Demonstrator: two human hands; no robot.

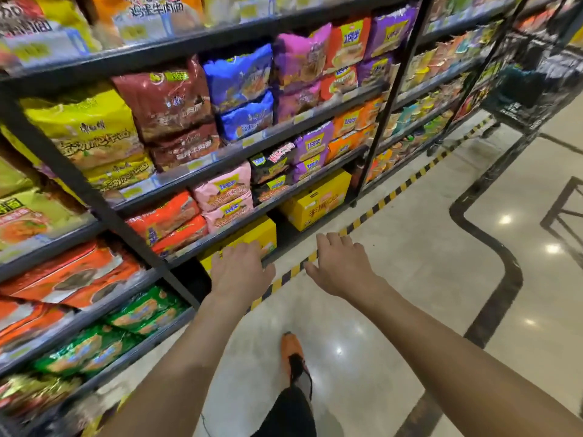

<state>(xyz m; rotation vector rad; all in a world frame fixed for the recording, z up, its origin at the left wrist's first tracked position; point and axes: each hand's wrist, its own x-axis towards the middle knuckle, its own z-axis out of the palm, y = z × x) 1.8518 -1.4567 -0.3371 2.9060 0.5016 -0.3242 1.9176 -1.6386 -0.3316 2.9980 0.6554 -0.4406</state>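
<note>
We reach left hand (241, 268) and right hand (342, 266), fingers loosely spread and empty, toward the yellow box (256, 230) at 12 o'clock; next we should grip its sides.

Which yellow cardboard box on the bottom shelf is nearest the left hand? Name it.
The yellow cardboard box right behind the left hand; the other yellow box sits farther right.

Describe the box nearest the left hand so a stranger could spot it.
On the black shelving rack, go to the lowest level. The yellow carton sits under the pink packs, just beyond the left hand; its yellow twin lies farther down the aisle, away from that hand.
</note>
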